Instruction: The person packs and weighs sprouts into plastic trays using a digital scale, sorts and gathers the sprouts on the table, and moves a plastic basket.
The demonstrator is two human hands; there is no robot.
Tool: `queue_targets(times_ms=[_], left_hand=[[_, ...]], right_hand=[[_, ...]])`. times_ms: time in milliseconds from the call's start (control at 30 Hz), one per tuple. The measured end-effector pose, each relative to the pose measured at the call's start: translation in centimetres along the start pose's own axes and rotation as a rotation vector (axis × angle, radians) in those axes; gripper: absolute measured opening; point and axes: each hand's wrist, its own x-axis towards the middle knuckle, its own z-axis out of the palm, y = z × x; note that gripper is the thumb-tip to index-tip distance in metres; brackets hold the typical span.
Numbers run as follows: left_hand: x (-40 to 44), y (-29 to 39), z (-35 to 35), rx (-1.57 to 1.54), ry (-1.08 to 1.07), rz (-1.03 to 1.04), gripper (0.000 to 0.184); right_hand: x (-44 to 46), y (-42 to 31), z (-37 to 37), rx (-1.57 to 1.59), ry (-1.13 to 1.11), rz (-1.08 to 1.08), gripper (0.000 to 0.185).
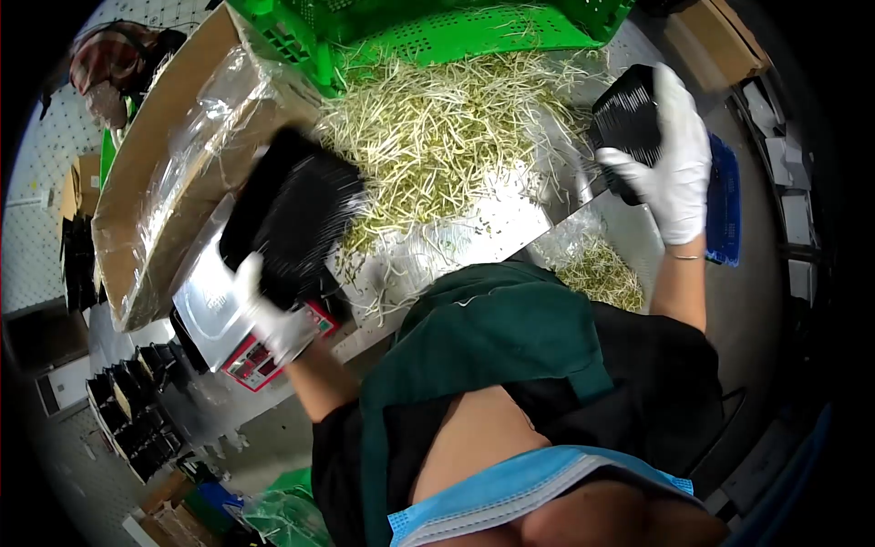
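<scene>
the left hand grips a blurred black plastic tray, long axis slanting forward from its fingers, the right hand clasping a glossy black tray, bean sprouts between.

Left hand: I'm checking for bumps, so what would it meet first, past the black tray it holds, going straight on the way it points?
Past the black tray, the left hand would probably meet the plastic-lined cardboard box, though one view leaves depth unclear.

Left of the sprouts, I see tray and left hand blurred; the crate beyond is cut off.
</scene>
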Motion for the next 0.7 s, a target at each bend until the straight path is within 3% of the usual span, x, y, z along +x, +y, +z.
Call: queue_targets(times_ms=[33,67,100,133,200,233,300,333,400,467,500,533,567,633,667,700], left_hand=[[1.2,0.0,-4.2,0.314,0.129,0.44,0.032],[1.6,3.1,-6.2,0.049,0.255,0.235,0.033],[2.7,4.7,-9.8,0.052,0.422,0.252,0.034],[3.5,5.6,-13.0,0.052,0.59,0.269,0.034],[3.3,7.8,-16.4,0.297,0.798,-0.012,0.04],[3.7,8.2,-17.3,0.306,0.785,-0.023,0.04],[4.0,8.2,-18.6,0.919,0.858,0.399,0.053],[3.9,7.9,-18.1,1.21,1.075,0.604,0.057],[3.4,7.4,-15.9,1.428,0.993,0.907,0.052],[2.6,3.5,-10.3,0.916,0.512,1.02,0.047],[2.4,0.8,-8.0,1.109,0.441,1.133,0.04],[2.4,-1.3,-5.4,0.772,0.027,0.849,0.042],[2.1,-3.5,-3.4,1.01,-0.144,0.788,0.048],[2.6,-10.2,-2.3,1.151,-0.206,1.061,0.053],[2.9,-12.4,-2.8,1.209,-0.2,0.863,0.06],[3.8,-14.2,-3.8,1.246,-0.171,0.876,0.062]], right_hand=[[-2.1,3.4,-0.1,-0.198,-0.094,0.101,0.089],[-5.2,6.9,0.6,-0.213,-0.383,0.359,0.08],[-6.6,7.4,0.5,-0.283,-0.571,0.564,0.068],[-8.6,8.2,1.1,-0.42,-0.469,0.527,0.059],[-8.7,6.2,1.4,-0.572,-0.472,0.617,0.053],[-8.3,6.2,1.6,-0.592,-0.48,0.66,0.051],[-6.2,7.8,2.6,-0.655,-0.544,0.749,0.047],[-4.8,9.5,3.3,-0.698,-0.616,0.797,0.043],[-2.0,12.9,4.1,-0.69,-0.662,0.912,0.037],[0.5,16.7,5.1,-0.623,-0.642,1.021,0.041],[1.2,18.5,5.6,-0.644,-0.607,0.921,0.043],[1.7,20.5,6.0,-0.59,-0.592,0.863,0.047],[2.1,22.6,6.3,-0.564,-0.625,0.781,0.055],[2.3,24.2,6.8,-0.53,-0.656,0.699,0.064],[2.0,23.6,6.7,-0.526,-0.537,0.651,0.068],[1.8,22.8,6.5,-0.521,-0.418,0.602,0.072]])
